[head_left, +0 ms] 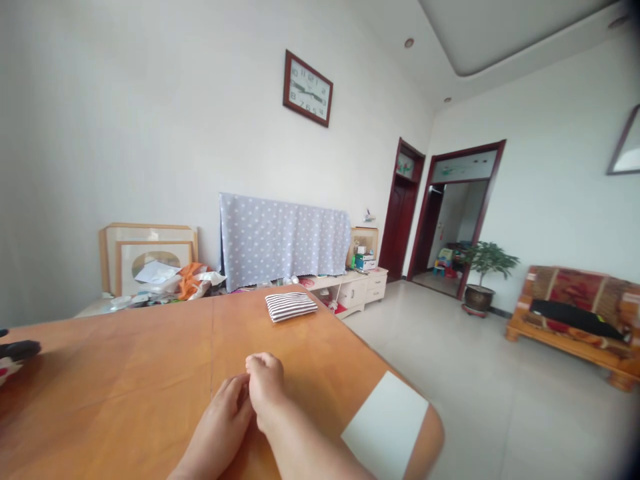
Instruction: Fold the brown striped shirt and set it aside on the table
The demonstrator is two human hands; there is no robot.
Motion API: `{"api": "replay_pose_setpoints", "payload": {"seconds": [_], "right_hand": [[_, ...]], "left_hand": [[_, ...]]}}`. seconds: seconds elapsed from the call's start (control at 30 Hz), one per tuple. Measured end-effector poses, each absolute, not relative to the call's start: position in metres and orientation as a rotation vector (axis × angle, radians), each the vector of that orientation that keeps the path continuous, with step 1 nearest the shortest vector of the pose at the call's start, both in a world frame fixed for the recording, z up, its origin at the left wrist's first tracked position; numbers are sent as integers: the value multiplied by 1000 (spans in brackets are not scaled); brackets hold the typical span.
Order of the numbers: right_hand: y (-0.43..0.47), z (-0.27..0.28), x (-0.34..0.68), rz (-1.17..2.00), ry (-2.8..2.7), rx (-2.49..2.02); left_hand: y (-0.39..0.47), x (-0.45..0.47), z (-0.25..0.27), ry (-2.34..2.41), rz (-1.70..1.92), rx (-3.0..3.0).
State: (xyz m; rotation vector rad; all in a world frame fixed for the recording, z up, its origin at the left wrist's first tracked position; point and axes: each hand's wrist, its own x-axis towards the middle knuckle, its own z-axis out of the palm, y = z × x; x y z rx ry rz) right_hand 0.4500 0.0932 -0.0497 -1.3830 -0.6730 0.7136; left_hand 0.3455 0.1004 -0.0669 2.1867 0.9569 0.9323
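My left hand (230, 403) and my right hand (266, 381) are together above the near part of the wooden table (125, 373). Their fingers are curled in and touch one another. The insides of both hands are hidden, so I cannot tell whether anything is between them. Beyond the hands, near the table's far edge, lies a black-and-white striped pouch (291, 307). A pale flat sheet (387, 427) rests at the table's right corner, beside my right forearm. Neither hand touches the pouch or the sheet.
A dark object (20, 350) sits at the table's left edge. Behind the table stand a low white cabinet (356, 293), a dotted cloth cover (285, 240) and picture frames (110, 260). A potted plant (479, 300) and a wooden sofa (565, 347) are on the right.
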Motion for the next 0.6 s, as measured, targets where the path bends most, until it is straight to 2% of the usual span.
{"api": "replay_pose_setpoints", "payload": {"seconds": [0.43, 0.6], "right_hand": [[77, -49, 456, 273, -1201, -1741], [75, -47, 456, 228, -1304, -1790]], "left_hand": [[100, 345, -69, 922, 954, 2217], [95, 344, -66, 913, 970, 2180]]}}
